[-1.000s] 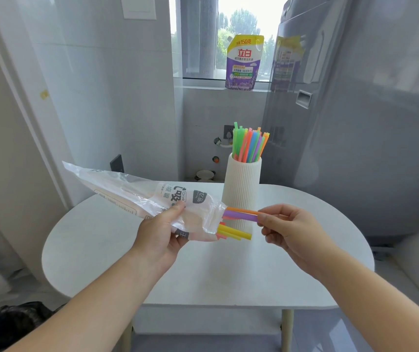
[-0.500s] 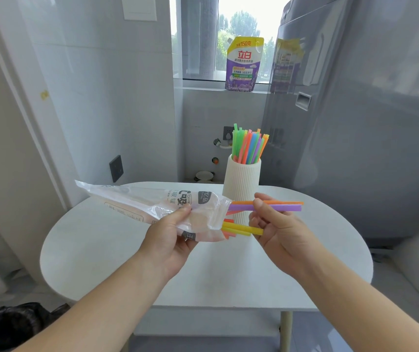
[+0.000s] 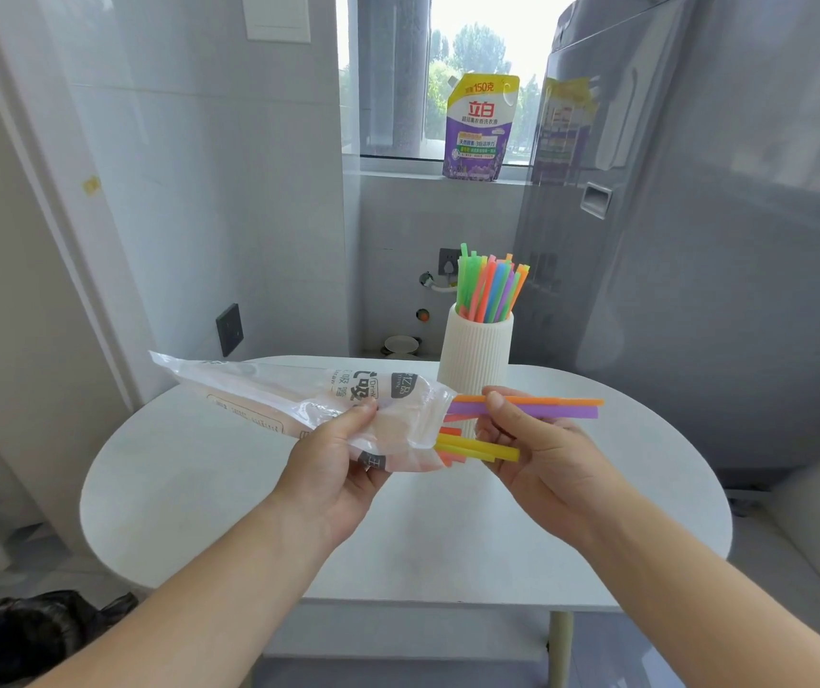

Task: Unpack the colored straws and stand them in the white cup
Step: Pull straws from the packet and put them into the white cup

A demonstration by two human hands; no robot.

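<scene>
From the head camera, both hands are raised above the middle of the white oval tabletop (image 3: 199,489). The left hand (image 3: 333,469) is closed around the mouth end of a clear, crinkled plastic straw bag (image 3: 299,404), thumb on top and fingers curled beneath. The bag's long axis runs nearly level, its sealed end pointing toward the tabletop's far left edge and its open mouth toward the right hand. The right hand (image 3: 542,459) sits just beside that mouth, half curled, its thumb pressing an orange straw (image 3: 547,400) and a purple straw (image 3: 557,412) against the fingers. These two lie side by side, nearly horizontal, one end at the bag mouth and the free end pointing right. Below them, yellow straws (image 3: 482,448) and short ends of orange ones stick out of the bag across the right palm; whether the fingers grip them cannot be told.

Behind the hands, near the far edge of the tabletop, stands the white cup (image 3: 475,355), a tall cylinder with fine vertical ribs. It holds upright straws (image 3: 490,290) in green, orange, blue, pink and purple, fanning slightly at the top. All the straws are smooth, thin, straight tubes.
</scene>
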